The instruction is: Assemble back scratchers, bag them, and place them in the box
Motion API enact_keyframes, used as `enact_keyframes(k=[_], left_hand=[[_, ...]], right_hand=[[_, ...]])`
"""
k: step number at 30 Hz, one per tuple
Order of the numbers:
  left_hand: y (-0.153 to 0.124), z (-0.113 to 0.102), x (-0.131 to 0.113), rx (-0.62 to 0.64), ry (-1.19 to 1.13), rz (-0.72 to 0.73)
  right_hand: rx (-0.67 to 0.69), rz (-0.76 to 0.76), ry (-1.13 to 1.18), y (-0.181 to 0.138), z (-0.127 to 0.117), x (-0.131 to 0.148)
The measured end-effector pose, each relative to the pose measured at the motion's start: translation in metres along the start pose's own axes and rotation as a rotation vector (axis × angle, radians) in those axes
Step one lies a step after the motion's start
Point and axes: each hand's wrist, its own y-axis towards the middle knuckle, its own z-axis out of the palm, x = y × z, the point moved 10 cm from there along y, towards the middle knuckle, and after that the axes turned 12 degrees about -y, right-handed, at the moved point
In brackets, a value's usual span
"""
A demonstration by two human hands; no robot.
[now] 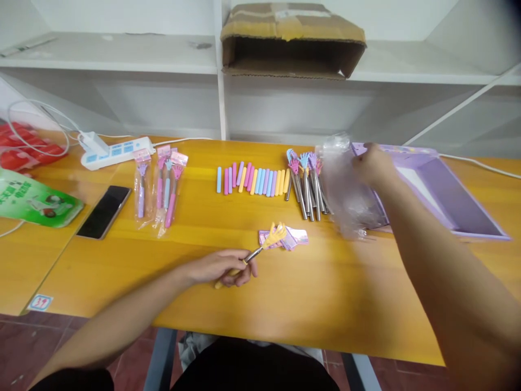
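Note:
My left hand (pixel 222 267) rests on the yellow table and is closed on a small back scratcher (pixel 260 250) with a yellow handle and a yellow claw head. Its head lies over a little stack of pink printed cards (pixel 291 237). My right hand (pixel 372 163) reaches far right and pinches a clear plastic bag (pixel 345 190) from a crumpled pile. Beside the bags lies a bunch of metal scratchers (pixel 307 184) with coloured heads. A row of pastel handle sleeves (pixel 252 180) sits left of them.
Three bagged scratchers (pixel 160 187) lie at the left, near a black phone (pixel 103 212), a white power strip (pixel 116 152) and a green packet (pixel 35 201). A purple box lid (pixel 443 190) is at the right. A cardboard box (pixel 291 38) sits on the white shelf.

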Motion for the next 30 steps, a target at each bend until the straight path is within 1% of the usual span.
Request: enact_keyframes(k=[1,3,5,6,7,8,9,10,11,12,13,15,17,20,22,24,27,30], left_hand=[[0.000,-0.002,-0.002,-0.009,-0.011,0.023],[-0.002,-0.003,-0.008,-0.024,-0.001,0.061],[-0.006,-0.002,-0.013,-0.045,0.062,0.081],[-0.009,-0.002,-0.016,-0.069,0.130,0.095],[-0.012,-0.003,-0.019,-0.109,0.235,0.116],[-0.014,-0.005,-0.024,-0.175,0.378,0.152],[-0.017,-0.006,-0.030,-0.256,0.553,0.208],[-0.019,-0.004,-0.037,-0.333,0.744,0.278],[-0.020,0.001,-0.041,-0.392,0.928,0.349],[-0.020,0.008,-0.042,-0.422,1.086,0.412],[-0.018,0.016,-0.041,-0.429,1.205,0.465],[-0.013,0.027,-0.033,-0.404,1.344,0.510],[-0.009,0.027,-0.029,-0.409,1.397,0.501],[-0.006,0.016,-0.027,-0.414,1.426,0.454],[-0.007,0.013,-0.030,-0.398,1.482,0.480],[-0.011,0.017,-0.035,-0.405,1.592,0.592],[-0.021,0.029,-0.043,-0.470,1.766,0.802],[-0.028,0.045,-0.051,-0.525,1.876,0.927]], right_hand=[[-0.015,-0.028,-0.036,-0.004,-0.001,0.005],[-0.095,-0.127,-0.114,-0.021,-0.016,0.019],[-0.168,-0.308,-0.155,-0.058,-0.034,0.046],[-0.149,-0.428,-0.133,-0.085,-0.036,0.063],[-0.021,-0.565,-0.052,-0.118,-0.029,0.082],[0.187,-0.718,0.049,-0.160,-0.013,0.102],[0.432,-0.880,0.121,-0.210,0.005,0.122],[0.582,-0.984,0.175,-0.257,0.018,0.136],[0.645,-1.046,0.264,-0.294,0.024,0.148],[0.672,-1.094,0.353,-0.325,0.029,0.158],[0.625,-1.107,0.433,-0.344,0.030,0.165],[0.527,-1.063,0.521,-0.360,0.036,0.171],[0.455,-1.044,0.551,-0.363,0.037,0.171],[0.434,-1.030,0.577,-0.358,0.034,0.170],[0.444,-0.990,0.589,-0.354,0.033,0.168],[0.433,-0.959,0.595,-0.353,0.033,0.166],[0.387,-0.950,0.615,-0.354,0.030,0.165],[0.338,-0.967,0.616,-0.357,0.022,0.164]])
